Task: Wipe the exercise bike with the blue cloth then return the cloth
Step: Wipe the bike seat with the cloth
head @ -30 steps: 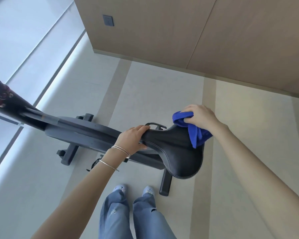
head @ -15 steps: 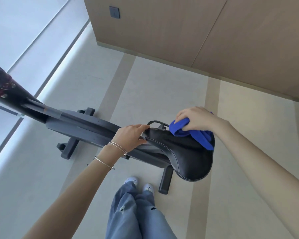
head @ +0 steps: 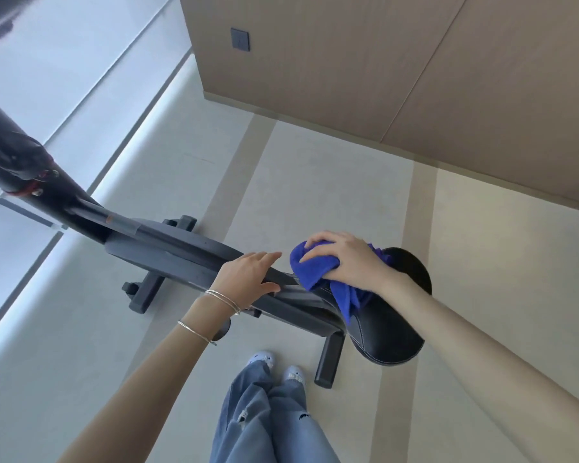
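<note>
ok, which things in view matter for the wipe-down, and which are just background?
Job: exercise bike, saddle, blue cloth, right hand holding the cloth on the saddle, left hand resting on the bike.
Background: wall switch, wood panelling, floor, bracelets, jeans.

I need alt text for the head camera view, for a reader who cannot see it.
Seen from above, a person's right hand holds a bunched blue cloth on the black saddle of an exercise bike. The left hand rests on the bike's frame.
</note>
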Demonstrator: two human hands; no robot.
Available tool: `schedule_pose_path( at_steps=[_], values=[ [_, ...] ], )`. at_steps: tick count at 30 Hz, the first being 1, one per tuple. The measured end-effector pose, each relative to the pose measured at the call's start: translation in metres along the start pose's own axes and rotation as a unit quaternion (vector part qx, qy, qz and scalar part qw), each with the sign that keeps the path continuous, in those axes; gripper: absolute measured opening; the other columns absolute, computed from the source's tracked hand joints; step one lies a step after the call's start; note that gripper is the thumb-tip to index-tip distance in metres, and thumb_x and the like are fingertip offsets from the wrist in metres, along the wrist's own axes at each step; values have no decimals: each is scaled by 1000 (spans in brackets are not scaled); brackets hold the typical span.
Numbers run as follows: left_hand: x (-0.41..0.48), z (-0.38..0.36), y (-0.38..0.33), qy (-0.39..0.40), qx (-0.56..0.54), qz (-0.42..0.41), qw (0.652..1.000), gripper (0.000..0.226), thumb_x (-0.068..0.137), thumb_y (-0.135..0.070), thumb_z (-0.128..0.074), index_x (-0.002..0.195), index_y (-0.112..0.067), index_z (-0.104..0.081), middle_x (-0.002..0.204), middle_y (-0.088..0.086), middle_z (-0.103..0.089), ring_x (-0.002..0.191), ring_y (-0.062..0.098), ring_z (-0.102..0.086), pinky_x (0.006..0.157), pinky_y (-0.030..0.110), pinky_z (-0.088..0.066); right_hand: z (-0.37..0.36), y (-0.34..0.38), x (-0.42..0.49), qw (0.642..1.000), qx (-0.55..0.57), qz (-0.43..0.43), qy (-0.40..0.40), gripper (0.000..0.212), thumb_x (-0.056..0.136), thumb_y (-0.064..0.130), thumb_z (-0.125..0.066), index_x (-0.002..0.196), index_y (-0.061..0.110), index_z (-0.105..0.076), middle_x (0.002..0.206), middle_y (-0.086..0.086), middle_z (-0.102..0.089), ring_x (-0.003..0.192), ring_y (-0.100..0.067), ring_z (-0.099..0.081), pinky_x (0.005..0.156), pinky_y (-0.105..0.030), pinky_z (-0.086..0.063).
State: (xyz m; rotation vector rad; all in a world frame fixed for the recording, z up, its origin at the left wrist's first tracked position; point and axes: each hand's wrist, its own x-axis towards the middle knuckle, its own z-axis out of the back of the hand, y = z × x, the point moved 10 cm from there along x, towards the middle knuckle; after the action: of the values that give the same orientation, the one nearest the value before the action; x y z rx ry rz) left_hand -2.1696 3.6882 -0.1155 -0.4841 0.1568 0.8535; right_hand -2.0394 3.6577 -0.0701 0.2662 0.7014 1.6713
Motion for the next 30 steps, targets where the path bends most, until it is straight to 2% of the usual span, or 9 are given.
schedule_pose_path(
  at_steps=[3,7,11,14,17,20,22,26,30],
  values=[
    [6,1,-18,6,5,-25,1000,67,86,-44,-60,143,-26,-30,138,-5,-49,125,17,-47,90,37,-49,0,21,-39,985,-131,65,-92,28,73,21,-69,99,32,-69,118,4,-62,94,-29,-55,85,-37,-42],
    [13,2,-54,4,10,-91,996,71,83,-44,-63,143,-24,-30,143,-6,-43,128,16,-43,87,37,-49,12,7,-75,971,-196,67,-119,27,73,20,-70,97,32,-71,118,6,-65,94,-31,-59,79,-39,-47],
    [16,-2,-87,11,41,-157,987,71,84,-44,-61,143,-21,-29,146,-5,-37,130,17,-39,89,35,-47,44,-33,-106,961,-209,-62,-168,26,72,15,-74,94,29,-72,115,4,-66,90,-35,-59,77,-45,-51],
    [19,-8,-104,19,59,-182,981,72,86,-44,-60,145,-20,-25,148,-4,-35,132,18,-37,96,34,-44,55,-49,-146,928,-190,-188,-258,33,64,7,-77,92,26,-73,111,-1,-67,83,-37,-59,73,-45,-52],
    [21,-12,-116,22,80,-207,975,73,86,-43,-59,145,-19,-24,148,-1,-35,132,21,-37,102,33,-39,37,-49,-188,892,-147,-292,-312,37,62,5,-78,95,23,-73,113,-5,-66,79,-36,-59,72,-43,-53],
    [21,-16,-127,30,111,-236,965,75,86,-44,-59,146,-19,-22,148,-1,-35,130,23,-40,104,34,-37,14,-47,-222,879,-70,-354,-311,37,67,6,-75,101,20,-72,118,-5,-63,86,-35,-59,78,-41,-52],
    [21,-19,-132,37,129,-252,958,78,85,-45,-59,147,-19,-19,148,-1,-34,129,24,-40,104,35,-37,0,-46,-237,887,-48,-376,-264,41,70,5,-70,106,25,-69,124,1,-58,93,-31,-56,85,-38,-47],
    [19,-22,-153,53,150,-292,943,79,86,-46,-58,148,-18,-17,151,2,-30,133,25,-36,108,36,-33,-5,-43,-260,901,-58,-397,-167,34,82,24,-60,114,35,-64,131,13,-51,103,-23,-51,92,-31,-39],
    [14,-17,-202,46,167,-358,917,74,89,-46,-53,148,-18,-18,154,3,-27,137,23,-31,111,36,-29,20,-42,-308,848,-54,-459,-259,39,80,19,-64,118,32,-62,132,10,-51,103,-27,-51,91,-37,-40]
  ],
)
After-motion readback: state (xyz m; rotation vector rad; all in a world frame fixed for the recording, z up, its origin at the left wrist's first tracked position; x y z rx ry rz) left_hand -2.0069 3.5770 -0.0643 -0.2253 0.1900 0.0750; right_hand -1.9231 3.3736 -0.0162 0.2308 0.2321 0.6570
